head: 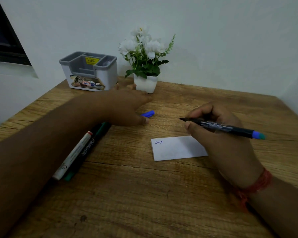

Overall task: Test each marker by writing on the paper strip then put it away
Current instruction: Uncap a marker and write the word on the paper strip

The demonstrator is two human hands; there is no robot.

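Head view: wooden table (144, 203) filling the lower two-thirds of the frame, pale wall behind. Left forearm stretched from the lower left edge toward mid-frame, left hand (126, 107) spread flat and relaxed above the wood, fingers loose, gripping nothing, thumb tip just beside a blue cap (148, 113) lying on the table at centre. Right hand (218, 134) at centre right, red thread round the wrist, fingers curled round an uncapped marker (225, 127): black barrel, dark tip pointing left, blue end sticking out to the right, held clear above the top edge of the paper. Grey-and-white organiser (89, 71) upper left of centre against the wall, several compartments, yellow price sticker inside, printed label on its front. White pot of white flowers (144, 62) just right of it, top centre, close behind the left hand's fingertips. White paper (175, 148) right of centre, flat on the table, partly under the right hand, a short word in blue ink at its upper left corner. White marker (72, 155) with a red band lower left of centre, lying diagonally, touching a dark marker (88, 148) with a green end, both partly hidden under the left forearm.
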